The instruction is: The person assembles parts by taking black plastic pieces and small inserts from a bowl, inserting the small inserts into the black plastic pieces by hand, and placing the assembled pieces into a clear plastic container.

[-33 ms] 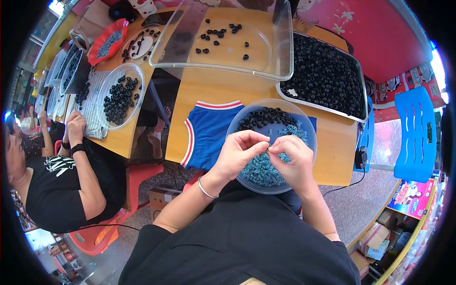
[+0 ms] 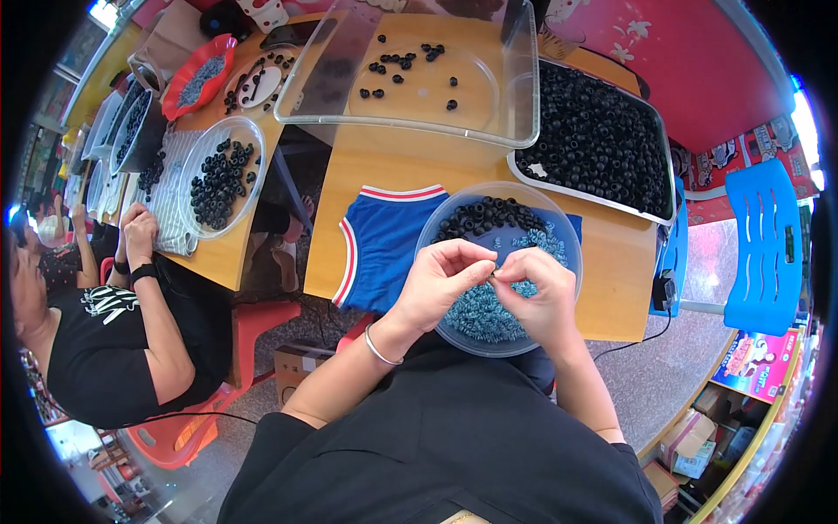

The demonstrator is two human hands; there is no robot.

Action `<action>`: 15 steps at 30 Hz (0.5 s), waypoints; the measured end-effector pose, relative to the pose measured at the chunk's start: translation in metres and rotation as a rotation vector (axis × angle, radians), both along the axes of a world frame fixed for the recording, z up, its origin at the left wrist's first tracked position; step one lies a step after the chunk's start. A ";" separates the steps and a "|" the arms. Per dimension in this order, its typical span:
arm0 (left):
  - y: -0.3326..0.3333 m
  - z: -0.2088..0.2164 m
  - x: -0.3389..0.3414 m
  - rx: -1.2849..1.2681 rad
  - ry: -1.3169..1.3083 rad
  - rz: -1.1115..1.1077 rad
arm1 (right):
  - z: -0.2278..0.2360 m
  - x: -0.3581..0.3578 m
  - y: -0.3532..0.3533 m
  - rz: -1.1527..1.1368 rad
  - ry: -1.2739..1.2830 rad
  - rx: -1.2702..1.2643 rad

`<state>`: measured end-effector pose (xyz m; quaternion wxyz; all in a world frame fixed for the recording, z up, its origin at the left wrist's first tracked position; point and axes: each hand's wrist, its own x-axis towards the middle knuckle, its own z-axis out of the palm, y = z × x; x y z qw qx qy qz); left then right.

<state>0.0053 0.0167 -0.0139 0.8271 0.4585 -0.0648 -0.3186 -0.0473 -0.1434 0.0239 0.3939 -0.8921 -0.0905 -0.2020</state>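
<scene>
My left hand, with a silver bangle on its wrist, and my right hand meet over a round clear plastic bowl. Thumb and forefinger of each are pinched together, fingertips nearly touching. Whatever sits between them is too small and hidden to name. Inside the bowl, small round black bead-like pieces gather at the far side. Many small teal pieces fill the near side, partly covered by my hands. A blue garment with red and white trim lies under and left of the bowl.
A large clear bin holds some black pieces at the back. Right of it stands a tray full of them. Leftward, a person sits by another clear bowl of black pieces. A blue chair stands at right.
</scene>
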 end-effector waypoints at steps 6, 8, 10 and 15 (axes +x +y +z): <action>0.005 -0.006 0.005 -0.101 0.150 -0.091 | -0.004 0.000 -0.005 0.063 0.224 0.365; 0.006 -0.007 0.005 -0.120 0.176 -0.106 | -0.003 0.000 -0.006 0.092 0.225 0.344; 0.007 -0.007 0.006 -0.123 0.169 -0.107 | -0.002 0.001 -0.006 0.088 0.244 0.353; 0.006 -0.007 0.007 -0.118 0.156 -0.113 | 0.000 0.003 -0.007 0.091 0.260 0.367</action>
